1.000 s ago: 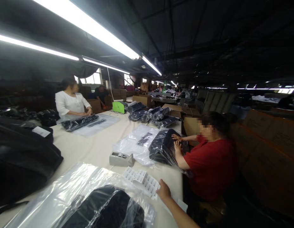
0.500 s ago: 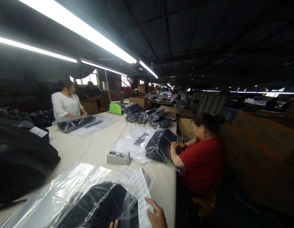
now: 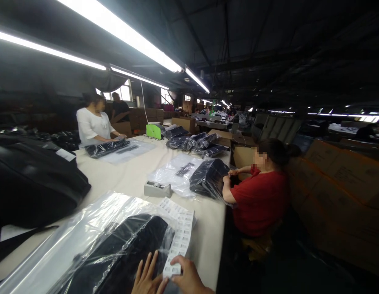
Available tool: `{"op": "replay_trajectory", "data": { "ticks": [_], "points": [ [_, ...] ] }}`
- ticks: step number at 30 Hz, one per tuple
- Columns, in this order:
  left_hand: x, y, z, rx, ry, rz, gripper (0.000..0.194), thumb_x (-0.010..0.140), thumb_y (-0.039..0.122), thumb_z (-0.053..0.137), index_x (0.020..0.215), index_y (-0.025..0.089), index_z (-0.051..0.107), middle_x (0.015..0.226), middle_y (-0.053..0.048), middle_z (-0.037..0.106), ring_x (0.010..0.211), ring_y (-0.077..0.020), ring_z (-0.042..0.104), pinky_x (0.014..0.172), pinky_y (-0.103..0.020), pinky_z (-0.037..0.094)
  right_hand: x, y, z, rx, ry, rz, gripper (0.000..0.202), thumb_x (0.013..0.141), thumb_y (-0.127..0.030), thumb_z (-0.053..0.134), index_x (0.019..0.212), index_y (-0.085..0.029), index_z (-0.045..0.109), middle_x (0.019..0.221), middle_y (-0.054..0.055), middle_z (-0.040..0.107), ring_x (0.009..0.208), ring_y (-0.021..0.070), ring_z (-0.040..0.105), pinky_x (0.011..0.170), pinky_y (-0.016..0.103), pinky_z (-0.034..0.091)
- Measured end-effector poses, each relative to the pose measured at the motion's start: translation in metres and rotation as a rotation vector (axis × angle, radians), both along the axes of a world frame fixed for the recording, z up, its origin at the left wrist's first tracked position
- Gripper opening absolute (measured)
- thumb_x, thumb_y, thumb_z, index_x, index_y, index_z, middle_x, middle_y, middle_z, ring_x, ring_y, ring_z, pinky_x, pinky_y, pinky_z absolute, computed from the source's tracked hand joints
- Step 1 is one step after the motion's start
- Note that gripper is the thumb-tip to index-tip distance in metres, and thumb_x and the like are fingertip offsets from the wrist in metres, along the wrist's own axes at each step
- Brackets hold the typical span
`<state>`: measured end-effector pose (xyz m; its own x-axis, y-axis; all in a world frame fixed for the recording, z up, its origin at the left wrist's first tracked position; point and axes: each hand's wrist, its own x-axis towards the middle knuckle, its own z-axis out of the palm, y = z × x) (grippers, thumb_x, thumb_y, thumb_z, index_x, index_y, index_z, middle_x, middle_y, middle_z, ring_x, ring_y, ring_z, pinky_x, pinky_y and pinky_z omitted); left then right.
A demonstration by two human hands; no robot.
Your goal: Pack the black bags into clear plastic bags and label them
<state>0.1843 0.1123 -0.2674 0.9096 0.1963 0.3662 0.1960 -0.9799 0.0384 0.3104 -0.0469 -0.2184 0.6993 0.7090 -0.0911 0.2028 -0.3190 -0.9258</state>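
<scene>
A black, bag-like item (image 3: 125, 249) lies in a clear plastic bag (image 3: 94, 216) on the table in front of me. My left hand (image 3: 148, 275) rests flat on it with the fingers spread. A white sheet of barcode labels (image 3: 181, 237) lies along the right side of the plastic bag. My right hand (image 3: 189, 274) has its thumb and forefinger closed on the sheet's lower end, close to my left fingertips. A grey tape dispenser (image 3: 158, 189) stands just beyond the sheet.
A large black bag (image 3: 39, 183) stands at the left. Across the pale table (image 3: 122, 179), a person in red (image 3: 259, 200) handles a plastic-wrapped black item (image 3: 209, 177). Further back are a person in white (image 3: 93, 126), a green machine (image 3: 154, 130) and several wrapped bundles (image 3: 192, 141).
My left hand has come further into view and now lies spread on the bagged item. My right hand has closed on the label sheet's lower end. The view has shifted slightly.
</scene>
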Motion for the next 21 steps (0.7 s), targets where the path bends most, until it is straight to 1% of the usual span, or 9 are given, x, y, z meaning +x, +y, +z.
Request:
{"op": "replay_trajectory", "data": {
  "ticks": [2,4,5,7,9,11,13,17,21],
  "points": [
    [-0.006,-0.008,0.015,-0.063,0.008,0.017,0.025,0.090,0.050,0.051,0.100,0.040,0.072,0.154,0.002,0.036,0.141,-0.0295,0.035,0.112,-0.055,0.035,-0.001,-0.001,0.007,-0.001,-0.003,0.040,0.038,0.057,-0.005,0.066,0.091,-0.022,0.070,0.080,-0.001,0.071,0.075,0.0179,0.065,0.066,0.024,0.048],
    [-0.011,-0.019,0.034,-0.157,0.046,0.020,0.026,0.092,0.047,0.050,0.100,0.036,0.072,0.158,0.000,0.028,0.145,-0.0301,0.026,0.116,-0.057,0.026,0.002,-0.005,0.014,-0.001,0.011,0.090,0.034,0.058,-0.006,0.068,0.089,-0.019,0.069,0.074,-0.002,0.069,0.068,0.0162,0.063,0.062,0.023,0.047],
    [-0.012,-0.023,0.043,-0.210,0.069,0.024,0.026,0.092,0.045,0.051,0.102,0.035,0.072,0.158,-0.001,0.027,0.146,-0.0308,0.024,0.117,-0.058,0.024,0.005,-0.008,0.016,-0.011,0.020,0.120,0.032,0.058,-0.007,0.070,0.089,-0.017,0.069,0.071,-0.001,0.068,0.065,0.0160,0.061,0.060,0.024,0.047],
    [-0.011,-0.028,0.054,-0.304,0.107,0.037,0.027,0.091,0.045,0.054,0.111,0.034,0.069,0.159,-0.002,0.024,0.147,-0.0320,0.020,0.119,-0.058,0.017,0.011,-0.012,0.013,-0.011,0.071,0.149,0.032,0.060,-0.013,0.073,0.091,-0.017,0.069,0.077,-0.001,0.068,0.068,0.0152,0.061,0.064,0.025,0.049],
    [-0.009,-0.026,0.056,-0.371,0.123,0.052,0.030,0.090,0.046,0.056,0.113,0.031,0.068,0.160,-0.002,0.024,0.147,-0.0322,0.018,0.120,-0.057,0.013,0.014,-0.015,0.004,-0.010,0.116,0.191,0.034,0.064,-0.021,0.074,0.097,-0.018,0.069,0.090,0.001,0.070,0.077,0.0162,0.062,0.074,0.029,0.050],
    [-0.009,-0.024,0.053,-0.411,0.125,0.052,0.030,0.090,0.048,0.056,0.110,0.030,0.069,0.160,-0.002,0.023,0.148,-0.0315,0.016,0.121,-0.056,0.011,0.014,-0.018,-0.004,0.010,0.138,0.224,0.035,0.068,-0.028,0.073,0.101,-0.019,0.068,0.102,0.003,0.070,0.091,0.0193,0.063,0.085,0.033,0.050],
    [-0.010,-0.023,0.051,-0.430,0.122,0.048,0.029,0.089,0.048,0.058,0.108,0.030,0.070,0.160,-0.002,0.022,0.148,-0.0307,0.014,0.121,-0.056,0.010,0.010,-0.021,-0.008,0.046,0.143,0.228,0.035,0.072,-0.032,0.070,0.104,-0.019,0.068,0.108,0.005,0.069,0.102,0.0218,0.062,0.092,0.036,0.048],
    [-0.011,-0.021,0.048,-0.443,0.124,0.030,0.030,0.086,0.048,0.063,0.109,0.031,0.070,0.161,-0.003,0.020,0.148,-0.0314,0.013,0.120,-0.057,0.007,0.002,-0.022,-0.008,0.110,0.172,0.174,0.042,0.072,-0.027,0.065,0.113,-0.019,0.064,0.112,0.005,0.068,0.104,0.0216,0.062,0.095,0.037,0.048],
    [-0.011,-0.018,0.046,-0.461,0.128,0.015,0.032,0.080,0.048,0.070,0.106,0.030,0.071,0.161,-0.004,0.019,0.149,-0.0326,0.011,0.120,-0.058,0.006,0.000,-0.018,-0.009,0.133,0.228,0.122,0.044,0.071,-0.025,0.064,0.114,-0.020,0.063,0.112,0.005,0.069,0.103,0.0218,0.063,0.095,0.037,0.049]
  ]
}}
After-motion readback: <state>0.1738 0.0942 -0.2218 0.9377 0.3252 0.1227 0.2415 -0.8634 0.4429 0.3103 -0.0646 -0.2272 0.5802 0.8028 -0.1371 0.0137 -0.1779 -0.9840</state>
